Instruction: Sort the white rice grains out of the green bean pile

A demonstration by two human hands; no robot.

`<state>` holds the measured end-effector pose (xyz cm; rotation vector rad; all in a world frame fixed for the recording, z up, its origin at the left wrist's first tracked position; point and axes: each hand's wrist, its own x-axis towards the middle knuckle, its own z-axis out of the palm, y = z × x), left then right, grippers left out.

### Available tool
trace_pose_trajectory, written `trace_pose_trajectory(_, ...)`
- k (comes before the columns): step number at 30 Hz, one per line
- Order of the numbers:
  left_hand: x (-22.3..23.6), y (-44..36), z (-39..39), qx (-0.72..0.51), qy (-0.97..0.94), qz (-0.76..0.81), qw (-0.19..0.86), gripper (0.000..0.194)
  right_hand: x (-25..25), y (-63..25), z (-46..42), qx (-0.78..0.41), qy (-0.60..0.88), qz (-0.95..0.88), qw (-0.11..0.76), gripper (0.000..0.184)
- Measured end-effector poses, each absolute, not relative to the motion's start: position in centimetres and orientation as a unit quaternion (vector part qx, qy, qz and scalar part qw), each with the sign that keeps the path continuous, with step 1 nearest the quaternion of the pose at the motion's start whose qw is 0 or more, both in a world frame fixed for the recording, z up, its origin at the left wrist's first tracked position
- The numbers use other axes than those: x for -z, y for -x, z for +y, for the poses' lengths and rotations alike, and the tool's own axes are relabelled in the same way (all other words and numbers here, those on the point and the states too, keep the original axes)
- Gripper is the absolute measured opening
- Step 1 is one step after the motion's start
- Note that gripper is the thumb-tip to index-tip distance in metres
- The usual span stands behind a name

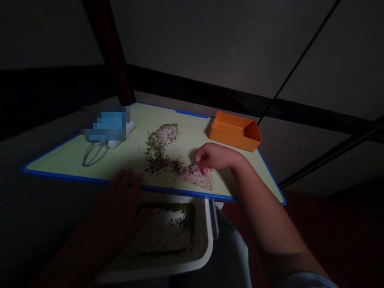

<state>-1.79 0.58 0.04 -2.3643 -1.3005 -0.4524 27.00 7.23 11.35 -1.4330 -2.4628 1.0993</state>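
Pink protractor point(207, 182) on the board point(193, 128), pinched in right hand point(198, 163); green beans point(159, 151) just left, patch long axis running far-to-near. Left hand point(123, 200) farther from protractor, near edge, grip too dark to tell.

Protractor point(206, 183), markings too small to read

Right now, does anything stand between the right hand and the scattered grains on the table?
Only the pink protractor, at the right hand, lies there, its left end near the scattered grains; the orange box stands farther back, out of the way.
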Motion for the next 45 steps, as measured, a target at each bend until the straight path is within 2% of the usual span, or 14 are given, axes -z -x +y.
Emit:
trace_pose_trajectory(14,-0.3,1.8,0.3,0.153,0.847,-0.471,0.195,0.080,-10.5,-25.6,7.4,-0.330,0.435,-0.833,0.093,0.011)
trace_pose_trajectory(30,-0.5,1.6,0.3,0.158,0.844,-0.473,0.200,0.077,-10.8,-25.3,6.9,-0.374,0.398,-0.831,0.101,0.012)
trace_pose_trajectory(39,-0.1,1.8,0.3,0.162,0.845,-0.472,0.195,0.079,-10.9,-25.2,6.8,-0.363,0.428,-0.822,0.096,0.011)
trace_pose_trajectory(45,-0.3,1.6,0.3,0.164,0.847,-0.466,0.199,0.079,-10.4,-24.8,7.2,-0.302,0.465,-0.824,0.120,0.013)
